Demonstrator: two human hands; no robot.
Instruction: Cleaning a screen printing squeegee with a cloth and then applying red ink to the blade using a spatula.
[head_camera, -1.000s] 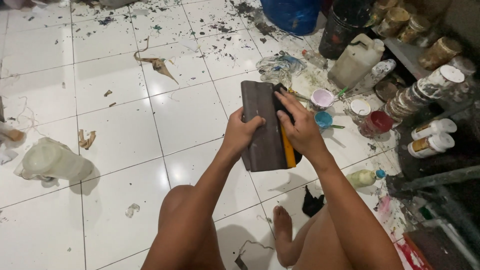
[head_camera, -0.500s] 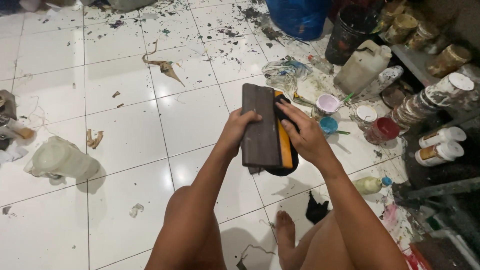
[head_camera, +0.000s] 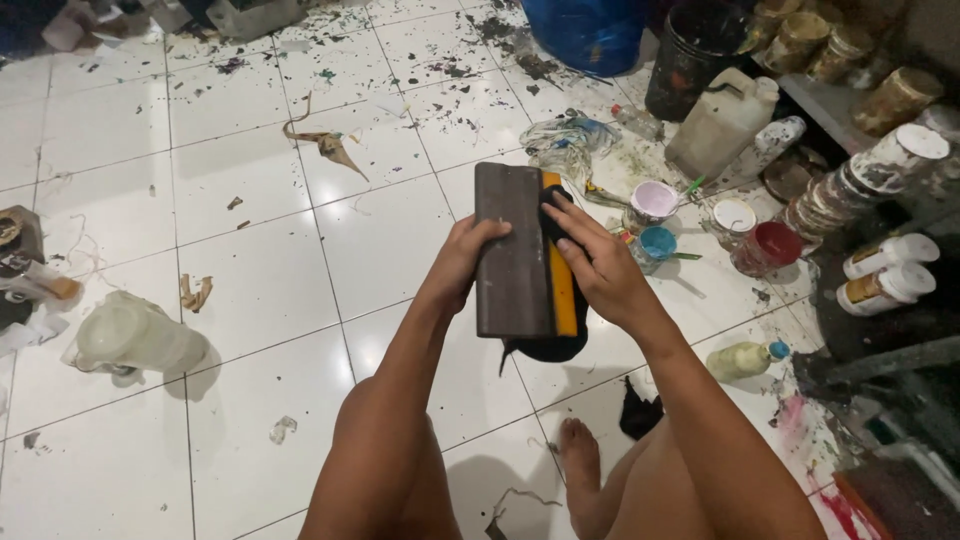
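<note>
We hold a squeegee up in the middle of the view, above the white tiled floor: a flat, dark grey-brown rectangular block with a narrow yellow-orange blade strip running down its right edge. Its broad face is turned toward us and looks dull and smudged. The long axis runs from twelve o'clock to six o'clock, nearly upright, the top end tipped slightly to eleven. A black cloth sits behind and along the yellow strip and bulges out below the lower end at about five o'clock. Our left hand comes up from seven o'clock, the forearm straight, the thumb laid across the front face near the upper left and the fingers wrapped behind, clamped on the block's left edge. Our right hand comes in from four o'clock, wrist bent, the fingers stretched flat toward eleven o'clock and pressing the black cloth against the strip's upper part; whether it grips the cloth or only presses it we cannot tell. The two hands are close, with the squeegee between them. At two o'clock from the squeegee, on the floor, stand small open paint pots, a white jerrycan and spray cans.
</note>
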